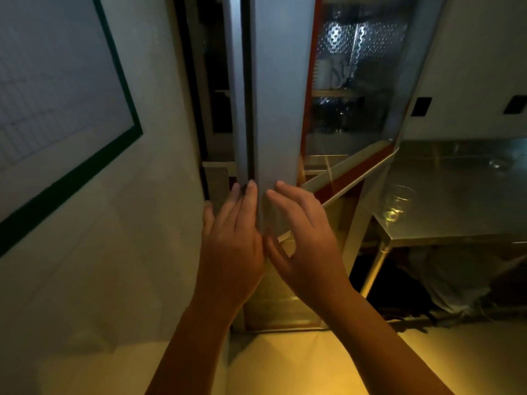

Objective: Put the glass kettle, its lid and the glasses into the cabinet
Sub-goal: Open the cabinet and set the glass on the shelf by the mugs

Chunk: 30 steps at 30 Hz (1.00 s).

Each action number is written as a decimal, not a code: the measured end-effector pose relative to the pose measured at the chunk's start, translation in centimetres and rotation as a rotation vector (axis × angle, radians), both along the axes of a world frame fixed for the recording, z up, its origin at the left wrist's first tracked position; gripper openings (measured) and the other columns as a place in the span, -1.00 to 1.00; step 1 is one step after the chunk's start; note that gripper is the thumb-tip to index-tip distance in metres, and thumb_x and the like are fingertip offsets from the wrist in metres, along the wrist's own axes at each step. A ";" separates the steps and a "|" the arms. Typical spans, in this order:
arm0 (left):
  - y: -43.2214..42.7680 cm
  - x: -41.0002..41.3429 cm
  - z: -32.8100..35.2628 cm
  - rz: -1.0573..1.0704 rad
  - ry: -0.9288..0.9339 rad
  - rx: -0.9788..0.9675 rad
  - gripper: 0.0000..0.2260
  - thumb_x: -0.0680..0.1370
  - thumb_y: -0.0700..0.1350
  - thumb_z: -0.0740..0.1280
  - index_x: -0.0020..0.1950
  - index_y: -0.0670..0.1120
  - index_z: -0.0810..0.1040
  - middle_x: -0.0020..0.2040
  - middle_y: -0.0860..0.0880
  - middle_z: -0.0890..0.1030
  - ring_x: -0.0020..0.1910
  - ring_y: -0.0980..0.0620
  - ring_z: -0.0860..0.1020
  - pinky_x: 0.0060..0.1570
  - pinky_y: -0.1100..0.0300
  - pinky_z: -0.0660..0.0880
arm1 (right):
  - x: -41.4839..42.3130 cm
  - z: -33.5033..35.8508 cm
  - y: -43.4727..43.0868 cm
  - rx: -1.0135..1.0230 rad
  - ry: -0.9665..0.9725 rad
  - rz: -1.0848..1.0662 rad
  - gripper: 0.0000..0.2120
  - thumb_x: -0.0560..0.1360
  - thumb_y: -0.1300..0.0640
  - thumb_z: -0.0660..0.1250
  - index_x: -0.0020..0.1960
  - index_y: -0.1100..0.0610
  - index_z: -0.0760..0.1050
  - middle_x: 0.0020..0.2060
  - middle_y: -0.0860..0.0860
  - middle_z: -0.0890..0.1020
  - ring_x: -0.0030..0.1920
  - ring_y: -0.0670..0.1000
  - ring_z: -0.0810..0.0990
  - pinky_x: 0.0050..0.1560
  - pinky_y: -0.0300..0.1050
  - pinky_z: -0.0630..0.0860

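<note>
The cabinet (273,95) stands tall in front of us. Its long axis runs from the top of the view down to the floor (299,366), and its front faces us. We see a pale grey metal upright down its middle, with a dark seam along that upright's left side. To the right, a glass door (350,169) with a reddish-brown frame stands swung outward, its lower edge slanting toward the steel table (456,195). Behind the pane lie dim shelves with glinting glassware (339,38). We cannot tell whether the kettle or its lid is among it.

The left hand (232,240) is flat with straight fingers, its fingertips resting at the dark seam of the upright. The right hand (305,240) is just beside it, fingers loosely spread and slightly bent, thumb held apart below. It holds nothing, and we cannot tell whether its fingertips touch the metal.

One clear glass (397,203) stands on its base near the table's front left corner, mouth up, well apart from both hands. It is a plain see-through tumbler with light catching its bottom. A second small clear piece (497,165) sits farther back on the table, too faint for us to name. On the wall to the left hangs a white board (57,95) with a green border.
</note>
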<state>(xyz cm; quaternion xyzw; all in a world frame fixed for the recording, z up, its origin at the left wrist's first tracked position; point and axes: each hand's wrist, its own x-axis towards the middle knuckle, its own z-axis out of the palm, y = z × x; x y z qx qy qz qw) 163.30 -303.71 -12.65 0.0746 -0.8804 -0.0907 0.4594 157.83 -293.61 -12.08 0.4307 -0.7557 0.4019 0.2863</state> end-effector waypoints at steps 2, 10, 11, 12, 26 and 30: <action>0.2 0.4 0.5 -0.035 0.020 -0.003 -0.41 0.66 0.07 -0.16 0.24 -0.34 0.46 0.15 -0.28 0.57 0.20 -0.28 0.49 0.16 -0.40 0.28 | 0.1 0.2 0.2 -0.022 0.109 -0.003 -0.63 0.50 0.06 0.21 0.22 0.22 0.49 0.20 0.16 0.54 0.26 0.06 0.44 0.24 -0.09 0.43; 0.2 1.3 1.2 -0.096 0.101 -0.049 -0.57 0.66 0.05 -0.07 0.25 -0.19 0.44 0.22 -0.22 0.53 0.25 -0.15 0.47 0.24 -0.27 0.30 | 1.1 0.9 1.7 -0.056 0.289 0.026 -0.67 0.60 0.08 0.12 0.14 0.26 0.54 0.10 0.17 0.59 0.17 0.07 0.50 0.11 -0.04 0.51; 0.1 1.3 1.3 -0.090 0.100 -0.035 -0.59 0.66 0.05 -0.06 0.28 -0.17 0.39 0.25 -0.22 0.51 0.26 -0.14 0.46 0.25 -0.26 0.31 | 1.4 1.0 1.6 -0.047 0.300 0.036 -0.68 0.60 0.09 0.12 0.14 0.25 0.55 0.10 0.17 0.59 0.16 0.06 0.50 0.11 -0.05 0.50; 0.0 1.3 1.3 -0.093 0.093 -0.024 -0.61 0.65 0.06 -0.05 0.30 -0.16 0.35 0.28 -0.22 0.49 0.27 -0.15 0.45 0.25 -0.26 0.31 | 1.6 1.0 1.6 -0.038 0.309 0.045 -0.69 0.60 0.10 0.13 0.13 0.26 0.55 0.10 0.17 0.60 0.16 0.06 0.50 0.11 -0.06 0.50; 2.2 1.4 1.2 -0.267 0.147 0.024 -0.66 0.54 -0.07 0.18 0.29 -0.14 0.33 0.28 -0.16 0.47 0.31 -0.02 0.40 0.29 -0.22 0.30 | 2.7 1.6 4.7 0.100 0.376 -0.014 -0.69 0.63 0.06 0.04 0.20 0.18 0.44 0.19 0.11 0.49 0.25 0.06 0.42 0.33 -0.13 0.30; 3.7 1.5 1.1 -0.362 0.201 -0.005 -0.64 0.51 -0.11 0.25 0.26 -0.19 0.37 0.24 -0.14 0.50 0.27 -0.04 0.45 0.22 -0.24 0.36 | 3.6 2.1 6.7 0.124 0.380 -0.048 -0.76 0.62 0.04 0.06 0.20 0.11 0.36 0.18 0.04 0.39 0.24 0.03 0.41 0.29 -0.14 0.33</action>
